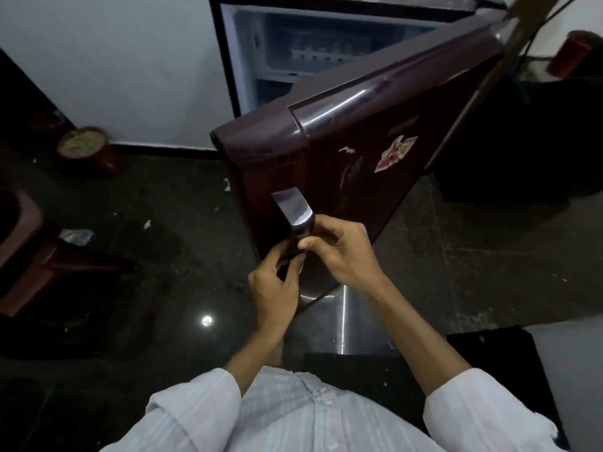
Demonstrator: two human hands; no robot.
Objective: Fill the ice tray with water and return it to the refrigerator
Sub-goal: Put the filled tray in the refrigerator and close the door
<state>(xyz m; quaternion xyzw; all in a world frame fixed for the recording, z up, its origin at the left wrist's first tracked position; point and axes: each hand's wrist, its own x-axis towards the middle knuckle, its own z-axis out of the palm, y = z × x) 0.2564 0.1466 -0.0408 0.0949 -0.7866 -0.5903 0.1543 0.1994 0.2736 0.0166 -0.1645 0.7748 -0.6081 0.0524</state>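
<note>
2 hands at work, or only 1?

Both. The left hand [274, 288] has its fingers curled round the lower part of the handle [293, 210] from the left. The right hand [339, 252] grips the same handle from the right, fingers and thumb closed on it. The 2 hands sit just beside each other.

And the refrigerator?

The refrigerator [228, 60] stands straight ahead against the white wall [114, 60]. Its dark maroon door [375, 132] is swung open, with the handle edge nearest the person, so its outer face and glossy top edge fill the middle of the view. 1 torn sticker [396, 153] clings to that outer face.

Can you see inside?

Only the top. The freezer compartment [319, 44] is pale and lit, but what lies in it is too blurred to tell, so I cannot say where the ice tray is.

Anything round about?

1 round brown container [86, 148] with a pale top stands on the dark glossy floor [163, 207] by the wall, well to the left of the refrigerator. Small paper scraps [226, 184] lie on the floor near the door's left edge. A pale striped shirt [293, 412] with rolled sleeves fills the bottom of the view.
</note>
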